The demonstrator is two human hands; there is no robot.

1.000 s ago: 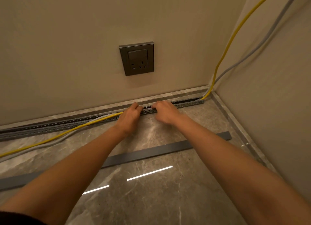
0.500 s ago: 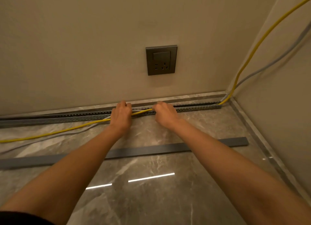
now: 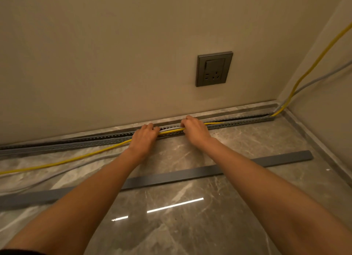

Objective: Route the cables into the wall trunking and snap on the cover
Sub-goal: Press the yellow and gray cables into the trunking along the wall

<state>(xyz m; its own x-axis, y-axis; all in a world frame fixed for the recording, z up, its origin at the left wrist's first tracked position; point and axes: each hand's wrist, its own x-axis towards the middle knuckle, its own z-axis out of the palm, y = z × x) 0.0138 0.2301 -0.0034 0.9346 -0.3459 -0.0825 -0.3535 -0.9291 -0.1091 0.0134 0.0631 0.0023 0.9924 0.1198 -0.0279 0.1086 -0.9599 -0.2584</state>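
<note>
A grey slotted trunking [image 3: 245, 121] runs along the foot of the wall. A yellow cable [image 3: 80, 158] and a grey cable [image 3: 62, 172] come down the right corner, lie in the trunking on the right, and trail loose over the floor on the left. My left hand [image 3: 143, 139] and my right hand [image 3: 194, 129] sit side by side at the trunking's middle, fingers curled over both cables, which span the gap between them. The flat grey cover strip [image 3: 209, 172] lies loose on the floor under my forearms.
A dark wall socket [image 3: 214, 69] sits above my right hand. The side wall meets the back wall at the right corner [image 3: 280, 104]. The floor is polished grey marble tile [image 3: 181, 226] with a light reflection.
The view has shifted left, so the socket and corner sit further right. My hands have moved apart along the trunking, and a length of cable now shows between them.
</note>
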